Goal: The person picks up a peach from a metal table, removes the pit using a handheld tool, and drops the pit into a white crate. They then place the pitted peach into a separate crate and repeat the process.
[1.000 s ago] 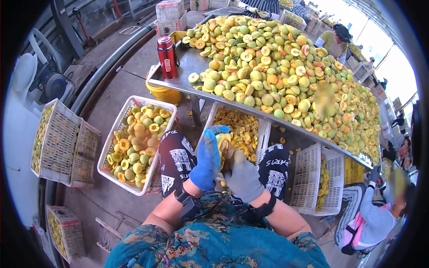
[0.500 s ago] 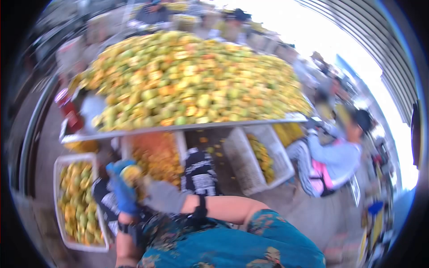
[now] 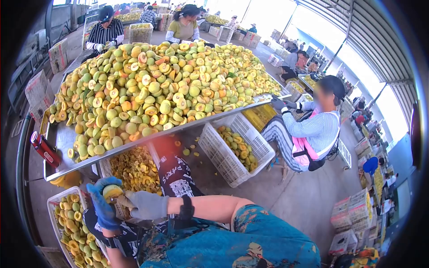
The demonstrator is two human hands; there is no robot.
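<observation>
Bright daylight from right openings (blown out), fisheye vignette, sharp.

text: "PARIS" | on: black printed trouser leg (image 3: 175, 175) | rest: unreadable

A blue-gloved left hand (image 3: 102, 206) cups a yellow-green halved fruit (image 3: 112, 191), the grey-gloved right hand (image 3: 145, 204) pressed against it. Above them, a metal table (image 3: 62, 142) carries heaped halved fruit (image 3: 156, 85); a white plastic crate (image 3: 225, 163) sits beneath.

Fruit, one piece, in hand
Round yellow-green fruit (image 3: 111, 191), pale cut top showing; gripped between the blue-gloved left hand (image 3: 102, 204) and grey-gloved right hand (image 3: 145, 204), low at near left, over the lap, below the table edge.
</observation>
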